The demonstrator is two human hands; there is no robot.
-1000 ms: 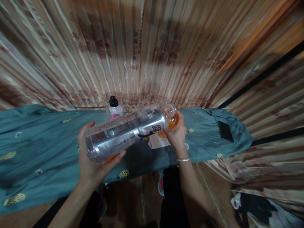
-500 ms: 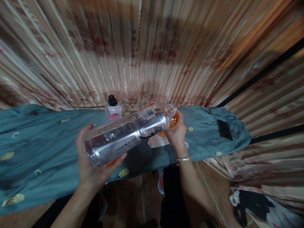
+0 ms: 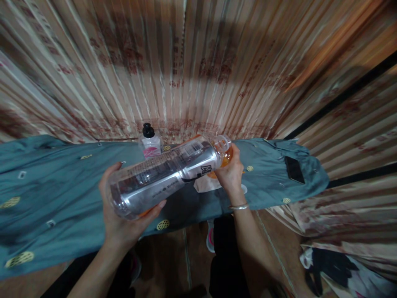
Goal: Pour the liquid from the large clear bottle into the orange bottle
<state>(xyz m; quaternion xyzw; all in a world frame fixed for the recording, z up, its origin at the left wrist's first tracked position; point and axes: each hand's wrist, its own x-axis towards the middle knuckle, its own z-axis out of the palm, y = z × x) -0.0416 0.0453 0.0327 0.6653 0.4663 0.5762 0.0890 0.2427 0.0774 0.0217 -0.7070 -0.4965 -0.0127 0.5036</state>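
A large clear bottle (image 3: pixel 164 178) with a silver label lies tilted across the view, its uncapped mouth up to the right. My left hand (image 3: pixel 124 215) is wrapped round its base at the lower left. At the neck end, my right hand (image 3: pixel 231 169) has its fingers closed round an orange, see-through thing (image 3: pixel 227 158) just behind the bottle's neck; the bottle partly hides it. Below the neck, a white cloth or paper (image 3: pixel 206 184) rests on the teal cloth.
A small bottle with a black cap (image 3: pixel 150 142) stands behind the large one. A dark phone (image 3: pixel 294 169) lies at the right of the teal cloth-covered surface (image 3: pixel 71 178). A pleated curtain (image 3: pixel 192 62) hangs behind. Bags (image 3: pixel 335 265) sit at the lower right.
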